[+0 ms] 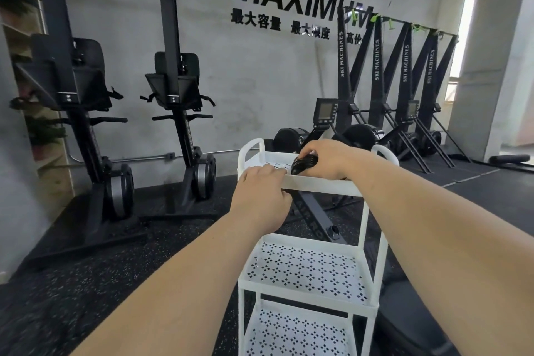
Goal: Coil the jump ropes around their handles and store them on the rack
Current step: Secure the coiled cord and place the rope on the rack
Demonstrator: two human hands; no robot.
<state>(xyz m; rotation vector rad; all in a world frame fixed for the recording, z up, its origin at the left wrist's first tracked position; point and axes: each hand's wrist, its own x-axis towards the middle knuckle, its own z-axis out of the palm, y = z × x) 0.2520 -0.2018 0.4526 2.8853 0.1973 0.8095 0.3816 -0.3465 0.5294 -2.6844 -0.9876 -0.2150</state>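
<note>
A white three-tier rack [315,183] with perforated shelves stands in front of me. My right hand [329,160] grips a black coiled jump rope [303,164] and holds it over the top shelf, at or just above its surface. The rope is wound into a tight bundle, with its handles mostly hidden under my fingers. My left hand [263,195] rests on the near left rim of the top shelf, fingers curled over the edge.
The middle shelf [306,269] and bottom shelf [297,332] of the rack hold nothing. Upright black rowing machines [185,124] stand at the left wall, ski machines [375,81] at the right. A rower rail [315,217] lies on the dark rubber floor behind the rack.
</note>
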